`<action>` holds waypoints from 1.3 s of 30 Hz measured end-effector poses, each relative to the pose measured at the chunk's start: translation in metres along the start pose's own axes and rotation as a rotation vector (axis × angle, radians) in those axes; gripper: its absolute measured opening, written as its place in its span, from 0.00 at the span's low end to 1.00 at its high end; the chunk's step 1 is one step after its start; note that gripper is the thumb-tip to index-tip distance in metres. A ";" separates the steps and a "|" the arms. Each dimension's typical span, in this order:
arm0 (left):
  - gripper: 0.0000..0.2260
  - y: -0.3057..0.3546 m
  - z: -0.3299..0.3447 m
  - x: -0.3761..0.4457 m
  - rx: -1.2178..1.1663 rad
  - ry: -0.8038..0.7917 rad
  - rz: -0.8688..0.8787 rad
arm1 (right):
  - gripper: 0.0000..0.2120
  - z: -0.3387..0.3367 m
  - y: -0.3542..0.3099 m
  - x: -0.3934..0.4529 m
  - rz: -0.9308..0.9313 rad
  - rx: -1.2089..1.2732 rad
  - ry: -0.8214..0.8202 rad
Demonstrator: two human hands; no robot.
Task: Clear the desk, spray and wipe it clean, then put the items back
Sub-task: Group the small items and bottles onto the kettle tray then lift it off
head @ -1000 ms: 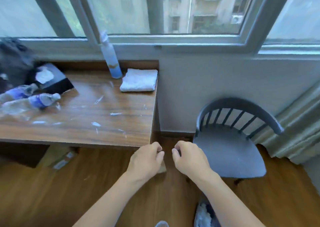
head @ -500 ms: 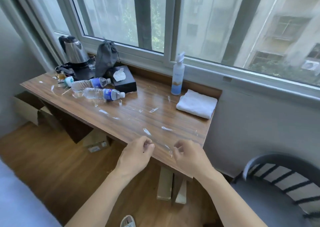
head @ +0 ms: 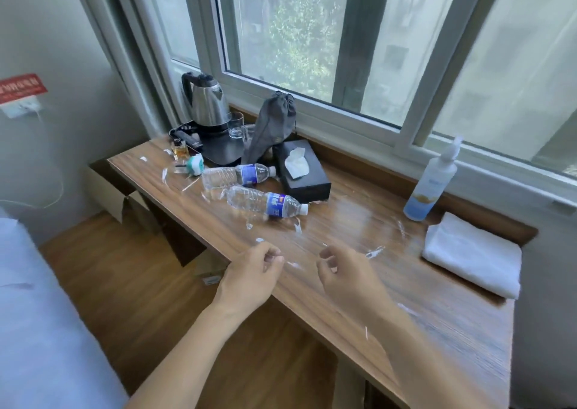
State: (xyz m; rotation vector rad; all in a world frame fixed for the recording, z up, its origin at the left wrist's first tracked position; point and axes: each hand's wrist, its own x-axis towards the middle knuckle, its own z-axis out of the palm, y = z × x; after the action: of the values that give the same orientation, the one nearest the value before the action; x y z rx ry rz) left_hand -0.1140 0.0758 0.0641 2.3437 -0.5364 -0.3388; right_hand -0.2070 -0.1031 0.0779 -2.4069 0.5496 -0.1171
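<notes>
hovering over the desk (head: 343,221) edge, both hands (left hand (head: 249,272), right hand (head: 346,276)) loosely curled, empty

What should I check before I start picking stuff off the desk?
1. Hands free: left hand and right hand hold nothing. Ok.
2. Desk cleared: not ok; two water bottles, tissue box, kettle and glass remain.
3. Bottle caps on: ok.
4. Spray bottle upright near the folded white towel: ok.
5. Kettle empty: cannot tell.
</notes>
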 end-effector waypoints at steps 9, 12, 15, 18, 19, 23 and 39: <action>0.10 -0.062 -0.076 0.057 -0.026 0.080 -0.047 | 0.11 0.054 -0.078 0.089 -0.052 0.004 -0.019; 0.09 -0.079 -0.097 0.068 -0.056 0.107 -0.075 | 0.09 0.067 -0.099 0.111 -0.065 0.029 -0.029; 0.09 -0.095 -0.116 0.081 -0.055 0.122 -0.087 | 0.08 0.081 -0.117 0.133 -0.093 0.030 -0.032; 0.10 -0.109 -0.135 0.099 -0.047 0.137 -0.098 | 0.09 0.093 -0.135 0.159 -0.104 0.034 -0.051; 0.10 -0.114 -0.141 0.106 -0.045 0.141 -0.103 | 0.09 0.098 -0.142 0.169 -0.106 0.033 -0.058; 0.10 -0.138 -0.164 0.143 -0.040 0.152 -0.110 | 0.06 0.120 -0.166 0.208 -0.124 0.052 -0.069; 0.10 -0.225 -0.268 0.335 0.048 0.032 -0.108 | 0.08 0.206 -0.262 0.405 -0.081 -0.027 -0.049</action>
State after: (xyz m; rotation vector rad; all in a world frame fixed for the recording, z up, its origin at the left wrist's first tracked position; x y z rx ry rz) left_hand 0.3470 0.2249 0.0726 2.4263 -0.4079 -0.3408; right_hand 0.2996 0.0311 0.0582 -2.4517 0.4339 -0.0859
